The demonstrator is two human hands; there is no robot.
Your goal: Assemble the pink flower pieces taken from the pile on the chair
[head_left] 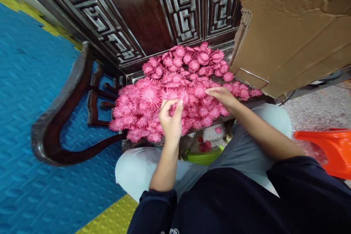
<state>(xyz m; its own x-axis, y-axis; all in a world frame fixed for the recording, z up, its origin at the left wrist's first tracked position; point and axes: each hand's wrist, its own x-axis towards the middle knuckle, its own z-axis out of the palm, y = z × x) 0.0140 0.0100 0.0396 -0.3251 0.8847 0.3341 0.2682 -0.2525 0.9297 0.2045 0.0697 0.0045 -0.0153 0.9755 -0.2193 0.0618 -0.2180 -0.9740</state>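
Note:
A big heap of pink artificial flower heads (pixel 178 87) covers the seat of a dark carved wooden chair (pixel 131 14). My left hand (pixel 170 119) rests at the heap's near edge, fingers curled and pinching a pink flower head between thumb and fingertips. My right hand (pixel 222 97) lies palm down on the right side of the heap, fingertips touching the flowers; whether it holds one is hidden. Both forearms reach forward over my knees in light grey trousers (pixel 137 170).
A large cardboard box (pixel 290 29) leans at the upper right beside the chair. The chair's curved armrest (pixel 65 117) arcs out to the left over blue foam floor mats (pixel 30 98). An orange plastic stool (pixel 329 150) stands right. A green container (pixel 203 156) with fallen flowers sits between my knees.

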